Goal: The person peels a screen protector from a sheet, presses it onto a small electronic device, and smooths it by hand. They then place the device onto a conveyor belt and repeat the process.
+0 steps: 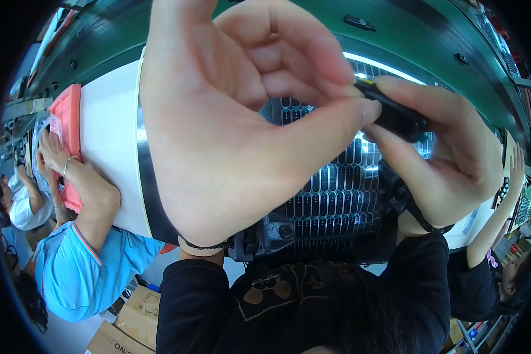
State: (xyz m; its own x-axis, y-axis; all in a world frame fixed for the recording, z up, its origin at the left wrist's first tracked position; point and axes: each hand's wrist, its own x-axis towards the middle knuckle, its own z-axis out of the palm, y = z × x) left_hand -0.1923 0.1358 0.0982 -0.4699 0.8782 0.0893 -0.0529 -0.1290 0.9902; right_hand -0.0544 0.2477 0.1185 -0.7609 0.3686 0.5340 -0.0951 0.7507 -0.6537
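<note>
A small, black, elongated device with a rounded end (pixel 400 119) is held up close in front of me. My right hand (pixel 461 144) grips it between thumb and index finger. At its left end, the thumb and fingertips of my left hand (pixel 236 133) are pinched together against it, near a small yellow spot. Whether the left fingers hold a further small part is hidden. Below both hands lies a shiny plastic tray (pixel 336 200) with rows of oval pockets, many with dark pieces in them; my left hand covers part of it.
A person in a light blue shirt (pixel 79 265) works at a pink tray (pixel 72 141) on the left. Another person in black (pixel 478 283) sits at the right. A small black device (pixel 360 23) lies on the green surface beyond. Cardboard boxes (pixel 138 310) stand at lower left.
</note>
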